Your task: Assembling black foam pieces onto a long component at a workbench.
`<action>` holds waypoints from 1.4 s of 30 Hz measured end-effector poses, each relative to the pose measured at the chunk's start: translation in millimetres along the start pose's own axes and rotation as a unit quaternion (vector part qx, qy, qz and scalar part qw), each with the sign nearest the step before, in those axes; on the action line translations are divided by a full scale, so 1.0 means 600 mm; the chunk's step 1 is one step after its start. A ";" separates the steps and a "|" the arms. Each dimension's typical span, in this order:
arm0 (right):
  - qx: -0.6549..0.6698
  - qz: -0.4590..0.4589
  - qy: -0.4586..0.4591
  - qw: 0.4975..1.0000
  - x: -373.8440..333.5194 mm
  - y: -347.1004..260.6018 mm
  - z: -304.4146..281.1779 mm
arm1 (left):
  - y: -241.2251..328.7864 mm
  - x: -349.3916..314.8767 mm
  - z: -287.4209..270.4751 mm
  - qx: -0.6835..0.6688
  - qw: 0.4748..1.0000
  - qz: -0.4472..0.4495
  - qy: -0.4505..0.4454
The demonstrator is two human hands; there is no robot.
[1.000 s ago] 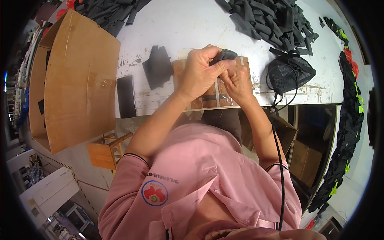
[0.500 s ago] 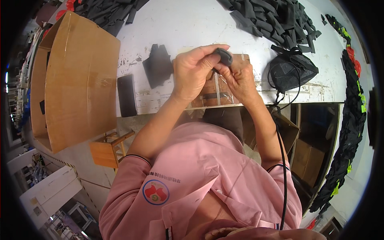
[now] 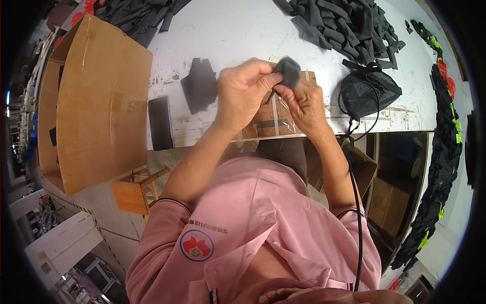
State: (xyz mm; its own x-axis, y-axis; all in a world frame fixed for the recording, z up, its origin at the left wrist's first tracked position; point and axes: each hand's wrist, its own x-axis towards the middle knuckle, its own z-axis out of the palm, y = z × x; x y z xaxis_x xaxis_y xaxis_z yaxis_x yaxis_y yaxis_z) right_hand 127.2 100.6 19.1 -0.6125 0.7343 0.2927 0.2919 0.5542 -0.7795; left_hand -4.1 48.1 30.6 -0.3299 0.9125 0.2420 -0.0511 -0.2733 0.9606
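My left hand (image 3: 242, 93) and my right hand (image 3: 302, 104) meet above the near edge of the white table (image 3: 243, 30). Both pinch a small dark grey foam piece (image 3: 289, 71) between thumbs and fingertips. Under my hands lies a clear plastic bag (image 3: 277, 119) on a brown board (image 3: 263, 124). A flat black foam shape (image 3: 200, 83) lies just left of my left hand, and a black rectangular piece (image 3: 161, 122) sits further left at the table's edge.
A large open cardboard box (image 3: 96, 101) stands at the left. A heap of black foam strips (image 3: 339, 25) covers the table's far right, another heap (image 3: 136, 15) the far left. A black mesh drawstring bag (image 3: 367, 91) lies to the right. A small wooden stool (image 3: 134, 192) stands below.
Both hands have lifted the grey foam piece slightly and shifted their grip on it; the fingers of my left hand now close tighter around it.
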 end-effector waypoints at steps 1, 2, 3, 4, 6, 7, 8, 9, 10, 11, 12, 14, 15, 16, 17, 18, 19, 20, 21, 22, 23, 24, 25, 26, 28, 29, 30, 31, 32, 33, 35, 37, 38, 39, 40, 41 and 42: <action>0.003 -0.010 0.016 1.000 0.003 -0.004 -0.002 | -0.014 0.005 -0.006 0.073 0.996 0.050 0.006; 0.002 -0.012 0.017 1.000 0.000 0.004 0.007 | -0.022 0.008 -0.012 0.146 0.984 0.099 0.012; 0.004 -0.037 0.026 0.999 -0.007 0.022 0.023 | -0.026 0.004 -0.016 0.146 0.984 0.101 0.011; 0.006 -0.061 0.033 0.998 -0.010 0.027 0.031 | -0.026 -0.004 -0.021 0.162 0.985 0.052 -0.008; -0.021 -0.037 0.010 0.999 -0.011 0.023 0.022 | -0.023 -0.004 -0.020 0.177 0.984 -0.006 -0.015; -0.048 -0.014 -0.014 0.999 -0.008 0.020 0.016 | -0.026 -0.003 -0.016 0.177 0.984 -0.005 -0.014; -0.048 -0.015 -0.014 0.999 -0.005 0.018 0.011 | -0.028 -0.002 -0.011 0.143 0.990 0.014 0.005; -0.055 -0.023 -0.007 0.998 -0.003 0.015 0.007 | -0.030 -0.002 -0.008 0.109 0.993 0.033 0.023; -0.061 -0.027 0.000 0.998 -0.004 0.011 0.002 | -0.023 -0.001 -0.006 0.109 0.993 0.030 0.020; -0.058 -0.027 -0.002 0.998 0.000 0.000 -0.002 | -0.011 0.002 -0.006 0.099 0.993 0.054 0.024; -0.065 -0.025 0.010 0.998 0.006 -0.015 -0.008 | -0.006 0.003 -0.007 0.090 0.993 0.077 0.028; -0.096 -0.072 0.031 0.992 0.017 -0.020 -0.019 | -0.003 0.004 -0.014 0.095 0.992 0.075 0.030; -0.096 -0.073 0.031 0.992 0.022 -0.015 -0.018 | -0.002 0.004 -0.019 0.101 0.992 0.073 0.034; -0.111 -0.098 0.025 0.989 0.019 -0.008 -0.013 | -0.005 -0.002 -0.024 0.117 0.990 0.067 0.031; -0.127 -0.124 0.018 0.984 0.016 0.001 -0.007 | -0.015 -0.006 -0.025 0.116 0.991 0.066 0.028; -0.128 -0.121 0.019 0.984 0.008 0.013 0.002 | -0.026 -0.010 -0.027 0.160 0.983 0.092 0.006; -0.104 -0.121 0.038 0.986 0.001 0.025 0.014 | -0.029 -0.012 -0.027 0.206 0.971 0.120 -0.012; -0.081 -0.121 0.057 0.988 -0.003 0.032 0.021 | -0.029 -0.015 -0.022 0.192 0.975 0.109 -0.005; -0.081 -0.122 0.057 0.988 -0.005 0.034 0.022 | -0.027 -0.016 -0.012 0.192 0.975 0.109 -0.004; -0.063 -0.106 0.053 0.991 -0.004 0.033 0.022 | -0.017 -0.013 0.002 0.089 0.994 0.063 0.031; -0.047 -0.089 0.050 0.994 -0.004 0.032 0.022 | -0.012 -0.011 0.009 -0.017 0.998 0.018 0.065; -0.048 -0.091 0.050 0.993 -0.002 0.030 0.017 | -0.013 -0.007 0.008 -0.018 0.998 0.020 0.064; -0.056 -0.068 0.022 0.996 -0.002 0.025 0.009 | -0.015 -0.004 0.004 -0.009 0.999 0.019 0.037; -0.065 -0.046 -0.006 0.997 -0.002 0.019 0.003 | -0.015 -0.003 0.001 -0.001 1.000 0.019 0.009; -0.065 -0.028 -0.004 0.997 -0.001 0.008 -0.002 | -0.004 0.001 -0.002 0.037 0.997 0.069 0.017; -0.064 -0.009 -0.001 0.998 0.001 0.003 -0.005 | 0.004 0.004 -0.003 0.076 0.990 0.118 0.026; -0.064 -0.011 -0.001 0.998 0.004 -0.006 -0.008 | 0.011 0.005 -0.005 0.076 0.990 0.120 0.027; -0.043 -0.033 0.039 0.998 0.004 -0.018 -0.009 | 0.019 0.003 -0.007 0.137 0.981 0.138 0.024; -0.021 -0.055 0.079 0.995 0.007 -0.025 -0.011 | 0.027 0.002 -0.008 0.198 0.968 0.156 0.022; -0.020 -0.055 0.079 0.995 0.010 -0.028 -0.015 | 0.034 0.004 -0.009 0.198 0.967 0.155 0.022; -0.037 -0.075 0.065 0.994 0.016 -0.027 -0.022 | 0.045 0.008 -0.008 0.249 0.956 0.154 -0.004; -0.039 -0.064 0.063 0.995 0.019 -0.021 -0.020 | 0.047 0.019 -0.010 0.258 0.955 0.147 -0.015; -0.019 -0.062 0.067 0.996 0.019 -0.014 -0.016 | 0.047 0.024 -0.011 0.266 0.953 0.141 -0.026; 0.000 -0.059 0.072 0.996 0.018 -0.011 -0.014 | 0.047 0.027 -0.012 0.265 0.954 0.141 -0.027; 0.001 -0.059 0.071 0.996 0.019 -0.010 -0.015 | 0.045 0.030 -0.013 0.265 0.951 0.151 -0.042; -0.013 -0.065 0.065 0.996 0.021 -0.011 -0.018 | 0.043 0.035 -0.014 0.265 0.949 0.161 -0.056; -0.027 -0.071 0.060 0.995 0.023 -0.010 -0.018 | 0.044 0.040 -0.018 0.265 0.949 0.160 -0.055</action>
State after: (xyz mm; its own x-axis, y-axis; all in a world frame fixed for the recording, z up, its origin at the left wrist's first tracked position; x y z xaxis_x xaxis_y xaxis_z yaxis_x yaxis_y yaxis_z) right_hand 125.2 111.5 34.0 -0.5588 0.6875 0.4638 0.2506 0.6731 -0.6958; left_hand -23.4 59.3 60.0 -0.1468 0.8430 0.5175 0.5263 -0.3764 0.7625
